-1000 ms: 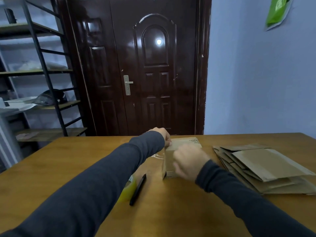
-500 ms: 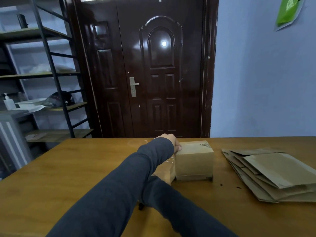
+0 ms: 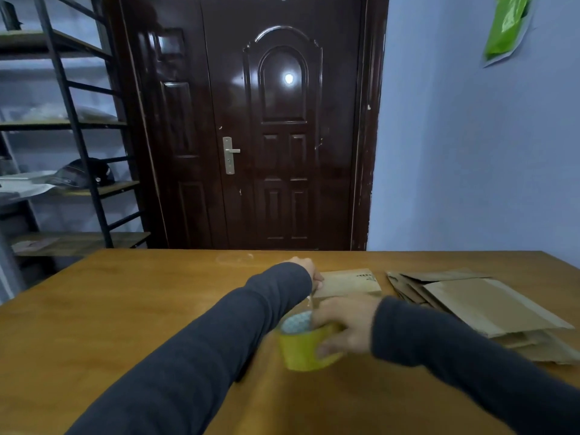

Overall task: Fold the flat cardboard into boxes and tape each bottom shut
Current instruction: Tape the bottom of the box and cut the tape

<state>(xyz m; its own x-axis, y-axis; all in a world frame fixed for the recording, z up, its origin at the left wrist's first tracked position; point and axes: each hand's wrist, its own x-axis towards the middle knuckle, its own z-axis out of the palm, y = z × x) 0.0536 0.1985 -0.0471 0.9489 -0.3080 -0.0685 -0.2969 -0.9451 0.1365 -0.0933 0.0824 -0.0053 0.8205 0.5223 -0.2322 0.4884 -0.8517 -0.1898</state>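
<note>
A small folded cardboard box [image 3: 346,283] stands on the wooden table [image 3: 125,309] at mid depth. My left hand [image 3: 309,271] rests on its left top edge, where a strip of clear tape hangs down; the fingers are mostly hidden. In front of the box my right hand [image 3: 345,324] grips a yellowish roll of tape [image 3: 303,348], lifted a little off the table and blurred by motion. A stack of flat cardboard blanks [image 3: 480,309] lies to the right of the box.
A dark pen [image 3: 243,376] lies on the table, mostly hidden under my left forearm. Behind the table are a dark door [image 3: 266,120] and, at left, a metal shelf rack [image 3: 72,136]. A blue wall stands at right.
My right hand went from the box front down under my left arm and came back up holding the tape roll. My left hand stayed at the box's left edge.
</note>
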